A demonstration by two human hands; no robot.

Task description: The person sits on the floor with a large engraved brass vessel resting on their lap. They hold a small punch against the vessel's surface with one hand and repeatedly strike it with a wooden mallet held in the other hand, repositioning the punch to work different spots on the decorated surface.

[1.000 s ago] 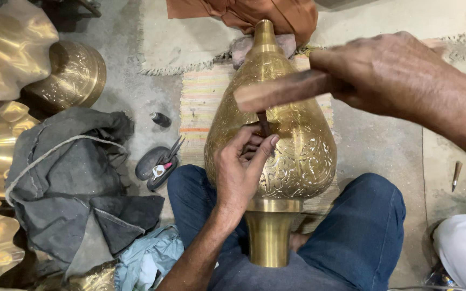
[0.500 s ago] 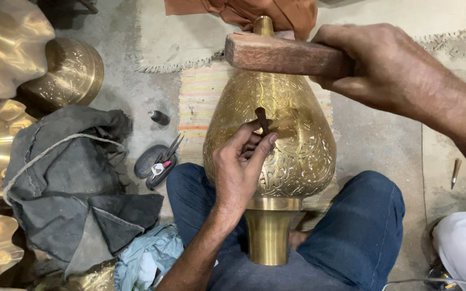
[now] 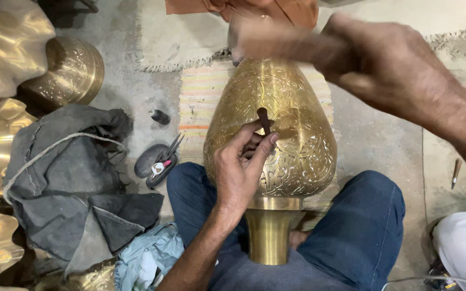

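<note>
Brass vase (image 3: 292, 140) lies across my lap, between my knees, neck toward me, rounded body pointing far. Engraved pattern covers the body; neck is plain.

My left hand (image 3: 241, 167) rests on the vase's near-left side, fingers pinched around a small dark punch (image 3: 264, 119). Punch tip sits on the vase surface, about centre of the body.

My right hand (image 3: 384, 64) is up above the far end of the vase, fist wrapped around a wooden mallet (image 3: 276, 39). Mallet is blurred, apart from the punch, head out to the left over the vase's far tip.

Vase sits over a striped mat (image 3: 200, 97) on the floor. Left of my leg: grey cloth (image 3: 66, 183) with a cord across it, a dark stone with pliers (image 3: 160, 160) on it, a small black cap (image 3: 160, 116) just far of that. More brass pieces along the left edge, one bowl (image 3: 74, 70) far left. Small chisel (image 3: 456, 172) on the floor, right.
</note>
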